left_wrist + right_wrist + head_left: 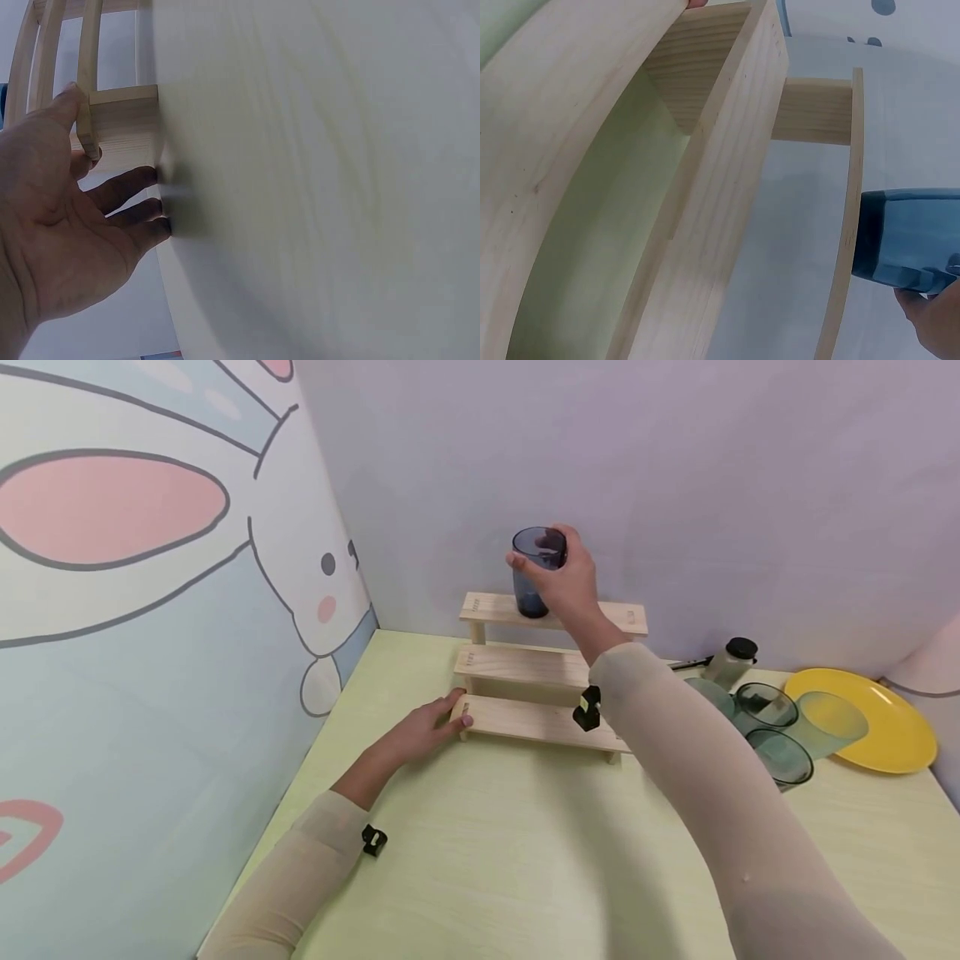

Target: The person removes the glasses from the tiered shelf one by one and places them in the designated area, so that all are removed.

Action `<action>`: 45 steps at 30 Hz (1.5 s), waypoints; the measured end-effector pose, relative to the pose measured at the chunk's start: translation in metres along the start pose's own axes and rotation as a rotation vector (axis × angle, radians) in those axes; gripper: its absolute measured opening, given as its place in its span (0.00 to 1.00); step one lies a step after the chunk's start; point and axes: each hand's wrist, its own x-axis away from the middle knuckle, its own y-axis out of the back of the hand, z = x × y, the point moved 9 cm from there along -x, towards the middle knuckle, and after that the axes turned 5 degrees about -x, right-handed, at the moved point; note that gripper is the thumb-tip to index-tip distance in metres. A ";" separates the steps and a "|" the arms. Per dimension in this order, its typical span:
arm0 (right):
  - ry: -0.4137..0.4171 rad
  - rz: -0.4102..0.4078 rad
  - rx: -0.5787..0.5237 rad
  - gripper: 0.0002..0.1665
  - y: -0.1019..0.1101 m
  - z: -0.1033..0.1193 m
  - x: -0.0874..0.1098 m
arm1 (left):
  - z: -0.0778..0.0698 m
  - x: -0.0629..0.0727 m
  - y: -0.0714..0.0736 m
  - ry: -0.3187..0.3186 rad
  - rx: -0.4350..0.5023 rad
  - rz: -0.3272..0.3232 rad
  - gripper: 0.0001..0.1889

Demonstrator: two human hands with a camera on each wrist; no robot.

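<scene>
A dark blue drinking glass (531, 585) stands upright on the top tier of a three-tier wooden rack (525, 664). Fingers and thumb of my right hand (572, 581) wrap around its upper part. In the right wrist view, the base of the glass (900, 240) meets the top board (849, 225). At the rack's lower left corner, my left hand (423, 727) pinches the end of the bottom board. Seen from the left wrist, thumb and index finger of the left hand (75, 232) hold the board's edge, while the other fingers extend near the tabletop.
Several greenish and dark glasses (780, 756) are grouped on the right, partly behind my right sleeve. Beside them are a yellow plate (900, 727) and a small black-capped bottle (727, 664). Walls rise behind the rack and along the left of the pale table (480, 860).
</scene>
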 end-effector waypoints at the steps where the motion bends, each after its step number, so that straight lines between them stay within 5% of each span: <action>1: 0.000 -0.002 0.003 0.54 0.001 0.000 0.001 | 0.001 0.000 0.000 0.001 0.000 0.001 0.47; 20: 0.065 -0.047 -0.062 0.49 0.034 0.004 0.013 | 0.000 0.002 0.003 -0.008 -0.012 0.000 0.46; 37: 0.074 -0.053 0.011 0.47 0.083 0.002 0.037 | 0.000 0.000 0.001 -0.004 -0.025 0.004 0.46; 45: 0.013 -0.066 0.061 0.50 0.109 -0.006 0.056 | 0.006 -0.003 0.003 -0.005 -0.023 0.002 0.47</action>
